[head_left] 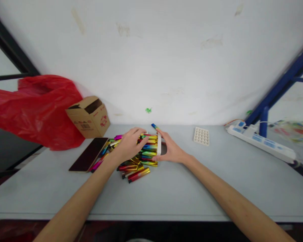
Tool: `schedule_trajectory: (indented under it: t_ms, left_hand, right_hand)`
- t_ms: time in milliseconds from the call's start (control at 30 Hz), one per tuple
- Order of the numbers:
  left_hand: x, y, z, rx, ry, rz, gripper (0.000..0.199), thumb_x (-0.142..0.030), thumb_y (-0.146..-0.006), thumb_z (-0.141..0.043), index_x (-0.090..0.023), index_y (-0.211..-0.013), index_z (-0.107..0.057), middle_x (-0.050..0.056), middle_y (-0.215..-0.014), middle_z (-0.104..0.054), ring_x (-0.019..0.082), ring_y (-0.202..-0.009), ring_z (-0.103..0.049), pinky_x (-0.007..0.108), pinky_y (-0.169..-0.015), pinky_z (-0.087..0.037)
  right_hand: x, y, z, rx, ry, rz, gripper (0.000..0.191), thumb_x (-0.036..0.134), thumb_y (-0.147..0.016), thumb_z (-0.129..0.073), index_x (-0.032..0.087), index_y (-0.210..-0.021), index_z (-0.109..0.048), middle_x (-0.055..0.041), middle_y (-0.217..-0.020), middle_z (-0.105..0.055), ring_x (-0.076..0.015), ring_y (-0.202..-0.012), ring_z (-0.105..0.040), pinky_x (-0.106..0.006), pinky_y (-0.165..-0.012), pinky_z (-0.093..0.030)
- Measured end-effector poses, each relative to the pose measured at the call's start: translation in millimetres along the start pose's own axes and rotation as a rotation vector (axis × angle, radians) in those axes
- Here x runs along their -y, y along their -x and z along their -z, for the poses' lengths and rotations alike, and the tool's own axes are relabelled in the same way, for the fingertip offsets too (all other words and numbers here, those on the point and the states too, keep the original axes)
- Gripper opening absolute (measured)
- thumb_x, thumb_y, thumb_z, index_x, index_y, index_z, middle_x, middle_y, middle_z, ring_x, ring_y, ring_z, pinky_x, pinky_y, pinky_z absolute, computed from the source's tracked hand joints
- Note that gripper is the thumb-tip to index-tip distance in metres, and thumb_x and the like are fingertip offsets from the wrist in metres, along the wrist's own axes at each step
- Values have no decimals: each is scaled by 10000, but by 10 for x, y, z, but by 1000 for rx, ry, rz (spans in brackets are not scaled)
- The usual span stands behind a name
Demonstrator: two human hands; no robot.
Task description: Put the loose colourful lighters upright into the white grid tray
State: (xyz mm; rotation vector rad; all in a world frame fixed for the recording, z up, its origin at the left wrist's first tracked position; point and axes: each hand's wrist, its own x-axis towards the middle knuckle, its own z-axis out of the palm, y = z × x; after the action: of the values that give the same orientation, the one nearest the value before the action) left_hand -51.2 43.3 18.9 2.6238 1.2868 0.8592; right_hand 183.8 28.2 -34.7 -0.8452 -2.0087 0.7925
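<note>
Shiny, colour-graded cylinders that look like lighters point(138, 174) lie heaped in front of me. Over this heap is my left hand point(130, 144), palm down with its thumb apart from the fingers. What lies directly under its fingertips is hidden. My right hand point(173, 149) spans the end of a white tray point(159, 144), thumb on the near side and fingers on the far side. Several of the cylinders lie side by side against that white end. One blue and yellow cylinder point(154, 126) points away from me beyond the right fingers.
A dark flat phone-like slab point(89, 154) lies left of the heap. Behind it stand an open cardboard box point(91, 117) and a red plastic bag point(47, 111). To the right are a white holed tray point(201, 136) and a power strip point(262, 141). A wall backs the grey table point(179, 198).
</note>
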Motion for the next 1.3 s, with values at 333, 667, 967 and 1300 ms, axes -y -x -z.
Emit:
schedule_trajectory:
  t_ms: [333, 667, 967, 1300]
  left_hand:
    - [-108, 80, -167, 116, -19, -139, 391, -396, -1040, -426, -230, -1363, -571, 115, -1391, -603, 275, -1349, -510, 471, -1176, -376]
    - [119, 127, -98, 96, -141, -58, 388, -197, -993, -341, -151, -1303, -570, 153, -1213, -666, 288, -1151, -599, 472, -1052, -463]
    - [94, 57, -50, 63, -216, 7, 320, -255, -1009, -342, -182, -1058, -650, 126, -1089, -730, 282, -1038, -661, 435, -963, -502]
    - [-284, 48, -198, 49, -207, -187, 304, -304, -1036, -417, -198, -1218, -637, 108, -1243, -689, 274, -1171, -607, 465, -1077, -431]
  right_hand:
    - [-64, 2, -19, -13, 56, 39, 1205, 537, -691, -892, 288, -1623, -170, -156, -1579, -341, -333, -1485, -350, -549, -1204, -385]
    - [-23, 18, 19, -17, 49, 3, 1226, 563, -655, -905, 283, -1617, -198, -163, -1543, -368, -353, -1455, -385, -561, -1205, -375]
    - [-44, 43, 13, -32, 41, 14, 1224, 565, -658, -904, 295, -1615, -191, -159, -1540, -366, -339, -1440, -397, -535, -1162, -435]
    - [-57, 11, -24, -66, 78, 63, 1179, 535, -666, -907, 252, -1600, -245, -172, -1546, -385, -350, -1441, -398, -551, -1192, -383]
